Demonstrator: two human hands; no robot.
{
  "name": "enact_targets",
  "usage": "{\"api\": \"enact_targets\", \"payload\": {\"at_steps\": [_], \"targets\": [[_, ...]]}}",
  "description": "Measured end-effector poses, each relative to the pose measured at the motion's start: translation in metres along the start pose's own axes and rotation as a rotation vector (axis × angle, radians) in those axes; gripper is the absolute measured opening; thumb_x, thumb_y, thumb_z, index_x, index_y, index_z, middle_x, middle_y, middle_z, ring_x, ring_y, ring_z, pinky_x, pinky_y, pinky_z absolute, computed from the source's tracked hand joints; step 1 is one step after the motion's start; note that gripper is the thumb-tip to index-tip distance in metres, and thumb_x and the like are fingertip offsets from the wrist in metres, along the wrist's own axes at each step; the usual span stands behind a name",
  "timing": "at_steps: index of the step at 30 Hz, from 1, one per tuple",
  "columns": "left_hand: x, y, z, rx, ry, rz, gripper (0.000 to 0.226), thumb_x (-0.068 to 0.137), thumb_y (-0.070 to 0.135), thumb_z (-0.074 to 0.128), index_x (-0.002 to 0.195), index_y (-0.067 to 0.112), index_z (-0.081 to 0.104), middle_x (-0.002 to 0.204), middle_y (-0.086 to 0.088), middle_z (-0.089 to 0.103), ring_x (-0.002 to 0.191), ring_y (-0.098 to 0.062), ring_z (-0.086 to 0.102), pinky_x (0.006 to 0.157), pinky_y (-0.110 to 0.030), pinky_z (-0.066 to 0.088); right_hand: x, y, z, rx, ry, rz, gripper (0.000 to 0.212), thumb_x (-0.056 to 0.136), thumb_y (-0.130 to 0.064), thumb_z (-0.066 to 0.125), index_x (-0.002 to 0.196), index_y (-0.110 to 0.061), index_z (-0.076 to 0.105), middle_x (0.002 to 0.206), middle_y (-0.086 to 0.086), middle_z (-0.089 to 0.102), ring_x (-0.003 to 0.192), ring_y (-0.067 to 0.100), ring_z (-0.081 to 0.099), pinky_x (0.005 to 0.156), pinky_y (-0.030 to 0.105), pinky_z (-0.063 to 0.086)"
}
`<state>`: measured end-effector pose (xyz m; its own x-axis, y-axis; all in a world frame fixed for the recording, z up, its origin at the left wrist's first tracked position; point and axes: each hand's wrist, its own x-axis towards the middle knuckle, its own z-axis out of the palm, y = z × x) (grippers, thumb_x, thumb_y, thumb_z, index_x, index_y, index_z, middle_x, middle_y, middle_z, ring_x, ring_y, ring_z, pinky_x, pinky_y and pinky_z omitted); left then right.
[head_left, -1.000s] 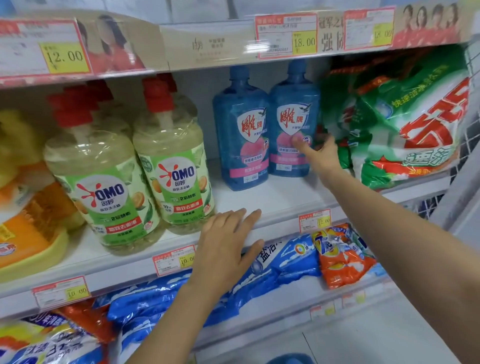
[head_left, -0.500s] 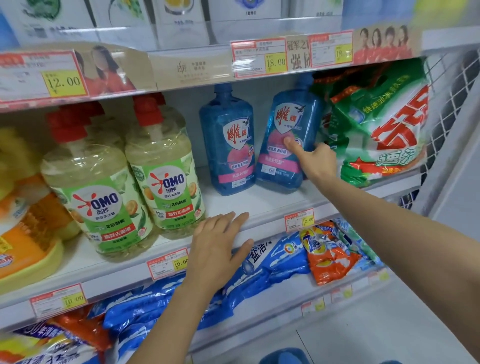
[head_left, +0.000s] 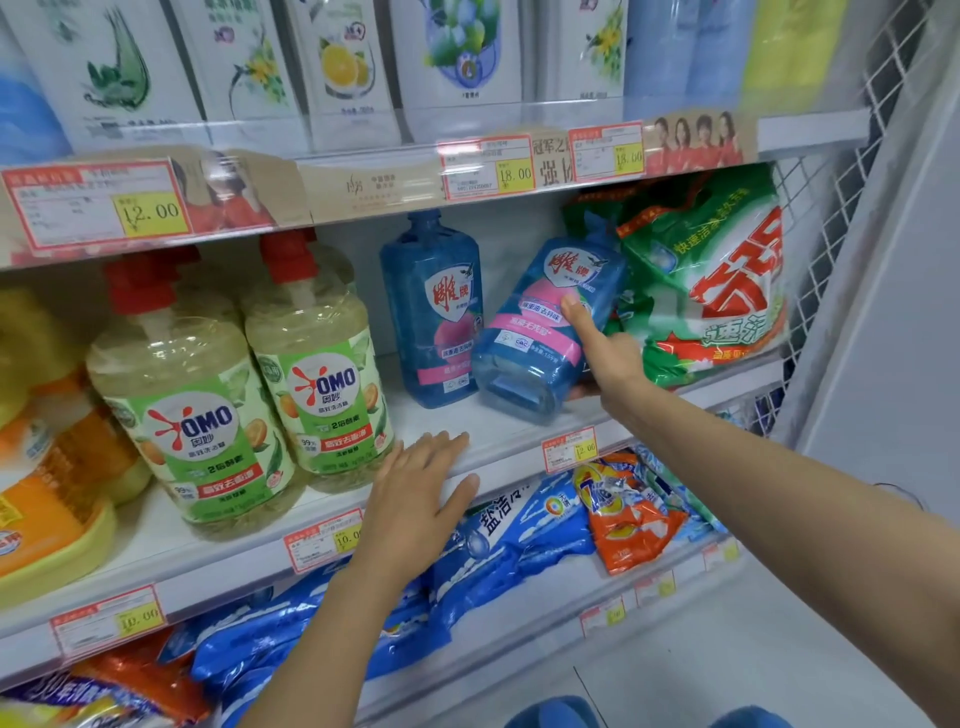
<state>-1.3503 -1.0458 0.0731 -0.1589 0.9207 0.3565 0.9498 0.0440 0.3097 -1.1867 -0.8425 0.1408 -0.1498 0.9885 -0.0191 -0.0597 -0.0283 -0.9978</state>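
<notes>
2 arms show, both bare from the hand up to where the picture's edge cuts them off. The left hand (head_left: 415, 501) has 4 fingers and a thumb in view, and the right hand (head_left: 610, 358) shows a short, plain thumbnail. At the bottom edge sit 2 rounded blue shapes (head_left: 550, 713), too cut off to tell whether they are shoes or trousers.

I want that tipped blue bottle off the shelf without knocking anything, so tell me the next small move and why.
Probably draw the tipped bottle straight toward you, bottom first. The right hand grips it, thumb on its front; its neck leans back by the green bag, and the upright bottle stands close on its left. The left hand lies flat on the shelf edge.
</notes>
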Motion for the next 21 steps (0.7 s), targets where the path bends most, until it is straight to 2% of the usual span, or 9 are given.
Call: {"api": "enact_targets", "payload": {"at_steps": [3, 6, 8, 10, 13, 17, 20, 21], "targets": [[-0.006, 0.013, -0.008, -0.241, 0.152, -0.05, 0.049, 0.1, 0.037, 0.046, 0.146, 0.021, 0.042, 0.153, 0.004, 0.038, 0.146, -0.012, 0.021, 0.118, -0.024, 0.01, -0.021, -0.007, 0.0, 0.053, -0.103, 0.017, 0.066, 0.075, -0.068, 0.071, 0.11, -0.013, 0.066, 0.092, 0.007, 0.077, 0.072, 0.02, 0.076, 0.053, 0.034, 0.059], [-0.015, 0.036, -0.017, -0.509, 0.294, -0.173, 0.053, 0.095, 0.049, 0.046, 0.14, 0.023, 0.046, 0.14, 0.006, 0.049, 0.132, -0.012, 0.042, 0.111, -0.032, 0.032, -0.05, -0.003, -0.003, 0.033, -0.18, 0.025, 0.068, 0.079, -0.068, 0.066, 0.11, -0.007, 0.067, 0.084, 0.007, 0.077, 0.065, 0.019, 0.075, 0.05, 0.028, 0.056], [-0.02, 0.055, -0.024, -0.785, 0.287, -0.334, 0.065, 0.084, 0.067, 0.051, 0.136, 0.029, 0.047, 0.133, 0.007, 0.054, 0.12, -0.012, 0.054, 0.104, -0.037, 0.043, -0.072, 0.004, -0.006, -0.027, -0.206, 0.028, 0.074, 0.078, -0.071, 0.063, 0.105, -0.003, 0.07, 0.09, 0.012, 0.077, 0.072, 0.023, 0.075, 0.058, 0.034, 0.059], [-0.027, 0.071, -0.029, -1.058, 0.233, -0.501, 0.073, 0.071, 0.075, 0.059, 0.127, 0.028, 0.052, 0.123, 0.003, 0.063, 0.106, -0.015, 0.065, 0.095, -0.037, 0.052, -0.095, 0.014, -0.008, -0.082, -0.224, 0.016, 0.077, 0.075, -0.074, 0.062, 0.099, -0.002, 0.072, 0.091, 0.015, 0.077, 0.079, 0.028, 0.075, 0.072, 0.041, 0.061], [-0.043, 0.087, -0.031, -1.313, 0.161, -0.638, 0.068, 0.06, 0.065, 0.071, 0.116, 0.03, 0.056, 0.107, 0.002, 0.071, 0.091, -0.015, 0.072, 0.073, -0.032, 0.06, -0.131, 0.023, -0.014, -0.174, -0.245, -0.036, 0.074, 0.074, -0.075, 0.063, 0.091, -0.004, 0.075, 0.083, 0.012, 0.077, 0.078, 0.029, 0.075, 0.072, 0.044, 0.062], [-0.075, 0.092, -0.023, -1.585, 0.131, -0.674, 0.069, 0.062, 0.042, 0.079, 0.124, 0.027, 0.056, 0.116, -0.003, 0.07, 0.1, -0.025, 0.071, 0.077, -0.045, 0.061, -0.167, 0.028, -0.023, -0.265, -0.241, -0.12, 0.069, 0.072, -0.075, 0.06, 0.089, -0.009, 0.074, 0.077, 0.005, 0.076, 0.067, 0.019, 0.074, 0.058, 0.034, 0.059], [-0.096, 0.099, -0.018, -1.614, 0.265, -0.651, 0.069, 0.06, 0.036, 0.08, 0.123, 0.021, 0.057, 0.117, -0.007, 0.069, 0.1, -0.027, 0.071, 0.07, -0.041, 0.061, -0.185, 0.028, -0.031, -0.348, -0.301, -0.104, 0.074, 0.073, -0.077, 0.056, 0.094, -0.008, 0.074, 0.083, 0.008, 0.077, 0.072, 0.023, 0.075, 0.067, 0.04, 0.063], [-0.101, 0.102, -0.016, -1.613, 0.293, -0.66, 0.069, 0.06, 0.034, 0.08, 0.124, 0.02, 0.057, 0.117, -0.007, 0.069, 0.1, -0.028, 0.071, 0.071, -0.043, 0.061, -0.191, 0.025, -0.034, -0.39, -0.327, -0.093, 0.077, 0.073, -0.079, 0.053, 0.096, -0.008, 0.073, 0.085, 0.008, 0.076, 0.074, 0.024, 0.074, 0.07, 0.042, 0.063]]}}
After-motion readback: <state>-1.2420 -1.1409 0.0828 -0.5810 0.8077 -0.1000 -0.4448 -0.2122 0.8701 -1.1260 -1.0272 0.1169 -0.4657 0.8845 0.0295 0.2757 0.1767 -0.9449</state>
